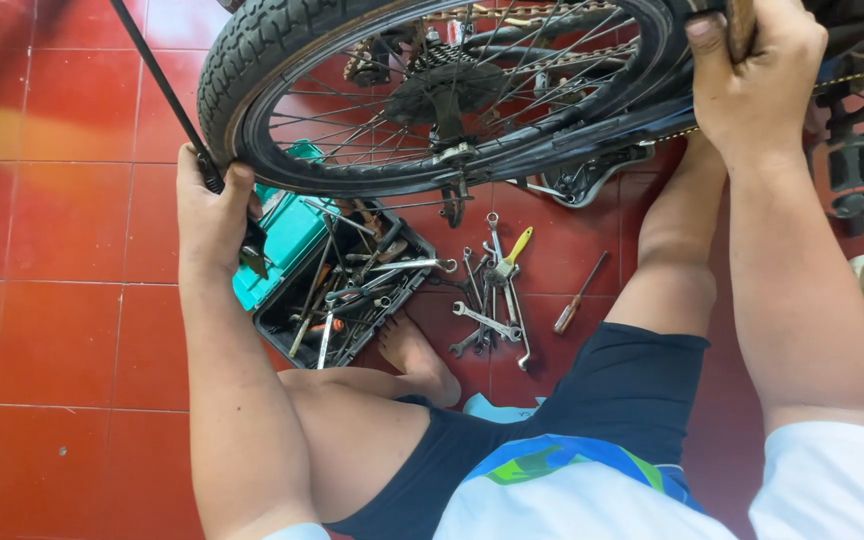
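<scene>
While you sit on the red tiled floor [62, 330], your left hand [214, 215] curls around the lower left of the bicycle tyre [252, 60], thumb on the rim and fingers shut on the tread. Just right of it, an open teal toolbox [292, 240] holds jumbled tools. Loose wrenches [487, 305] and a screwdriver [580, 293] lie on the tiles beyond. Farther right, your right hand [757, 75] clamps the tyre's upper right edge, fingers wrapped over.
</scene>
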